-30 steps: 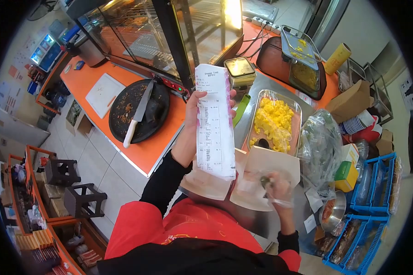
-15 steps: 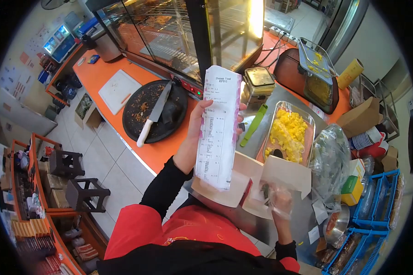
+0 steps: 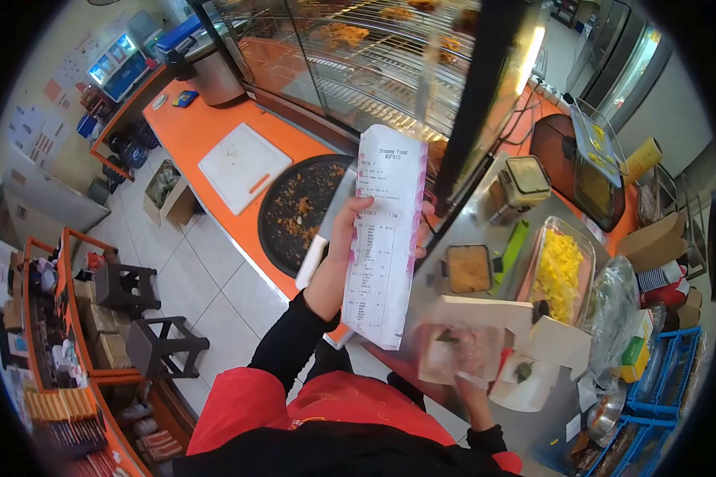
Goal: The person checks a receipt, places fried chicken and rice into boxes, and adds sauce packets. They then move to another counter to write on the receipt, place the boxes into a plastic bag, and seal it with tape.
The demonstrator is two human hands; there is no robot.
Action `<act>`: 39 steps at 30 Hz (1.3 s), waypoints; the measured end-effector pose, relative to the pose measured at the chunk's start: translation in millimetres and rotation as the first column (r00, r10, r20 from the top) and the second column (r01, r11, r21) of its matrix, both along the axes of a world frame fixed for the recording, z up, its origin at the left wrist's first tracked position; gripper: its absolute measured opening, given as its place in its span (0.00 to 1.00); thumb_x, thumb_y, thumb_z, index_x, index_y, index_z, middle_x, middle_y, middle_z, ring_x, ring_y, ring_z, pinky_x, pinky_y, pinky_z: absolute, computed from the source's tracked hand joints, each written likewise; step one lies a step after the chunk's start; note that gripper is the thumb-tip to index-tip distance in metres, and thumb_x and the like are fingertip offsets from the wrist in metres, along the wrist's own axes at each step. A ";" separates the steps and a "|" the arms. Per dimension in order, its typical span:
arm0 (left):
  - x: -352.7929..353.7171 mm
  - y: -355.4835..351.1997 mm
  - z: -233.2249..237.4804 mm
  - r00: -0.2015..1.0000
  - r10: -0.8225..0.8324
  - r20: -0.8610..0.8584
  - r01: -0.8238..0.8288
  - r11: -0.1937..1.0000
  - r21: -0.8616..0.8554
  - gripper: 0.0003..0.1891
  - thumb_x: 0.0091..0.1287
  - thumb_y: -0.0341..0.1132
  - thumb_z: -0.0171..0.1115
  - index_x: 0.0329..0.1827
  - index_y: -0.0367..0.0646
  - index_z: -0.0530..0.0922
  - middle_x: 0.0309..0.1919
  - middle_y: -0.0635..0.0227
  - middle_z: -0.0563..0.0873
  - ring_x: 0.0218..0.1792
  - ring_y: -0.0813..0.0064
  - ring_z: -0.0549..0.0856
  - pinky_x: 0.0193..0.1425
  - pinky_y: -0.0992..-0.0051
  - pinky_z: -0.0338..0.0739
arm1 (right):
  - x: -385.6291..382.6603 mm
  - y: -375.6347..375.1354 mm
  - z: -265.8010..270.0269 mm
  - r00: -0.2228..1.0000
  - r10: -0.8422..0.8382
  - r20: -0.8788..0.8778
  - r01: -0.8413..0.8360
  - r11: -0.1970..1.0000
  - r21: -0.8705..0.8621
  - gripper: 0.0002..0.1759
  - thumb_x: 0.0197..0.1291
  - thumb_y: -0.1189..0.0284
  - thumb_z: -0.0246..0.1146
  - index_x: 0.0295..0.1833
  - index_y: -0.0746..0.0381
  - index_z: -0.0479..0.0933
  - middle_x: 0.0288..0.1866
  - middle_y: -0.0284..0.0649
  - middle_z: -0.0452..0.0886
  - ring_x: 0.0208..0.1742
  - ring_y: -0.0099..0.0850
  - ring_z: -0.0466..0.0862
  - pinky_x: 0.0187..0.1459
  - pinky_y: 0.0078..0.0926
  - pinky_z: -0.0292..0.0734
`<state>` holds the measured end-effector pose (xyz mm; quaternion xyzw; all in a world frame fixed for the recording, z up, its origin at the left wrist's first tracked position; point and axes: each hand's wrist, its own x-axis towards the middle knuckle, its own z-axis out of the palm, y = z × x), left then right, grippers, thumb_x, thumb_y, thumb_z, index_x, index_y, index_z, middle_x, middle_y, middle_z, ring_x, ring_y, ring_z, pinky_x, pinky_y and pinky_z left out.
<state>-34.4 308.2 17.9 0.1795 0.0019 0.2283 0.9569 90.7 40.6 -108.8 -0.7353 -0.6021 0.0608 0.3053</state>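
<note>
My left hand grips a long paper receipt with purple edges, thumb on its printed front and fingertips behind its right edge. My right hand, in a clear plastic glove, is low over an open paper food box; its fingers are smeared by motion. A small green leafy piece shows in that box near the fingers. To the right stands a second open paper box with another green piece in it. Behind the boxes are a square tub of brown crumbs and a tray of yellow scrambled-egg-like food.
A black round pan with crumbs lies on the orange counter, a white-handled knife across its edge, partly behind the receipt. A white cutting board is beside it. The glass display cabinet rises behind. Green tongs lie near the tray.
The view has shifted, and things on the counter sit differently in it. My right hand has moved left from the right-hand box to the left one. The receipt stays in my left hand.
</note>
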 end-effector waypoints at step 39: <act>-129.5 237.6 -6.2 0.985 -0.100 0.139 0.110 0.992 -0.066 0.33 0.56 0.49 0.52 0.62 0.39 0.61 0.46 0.53 0.75 0.38 0.65 0.76 0.38 0.65 0.75 | -67.1 48.6 -21.7 0.546 -0.766 0.338 0.807 0.589 0.032 0.10 0.51 0.75 0.55 0.40 0.61 0.78 0.43 0.44 0.78 0.43 0.39 0.79 0.41 0.34 0.73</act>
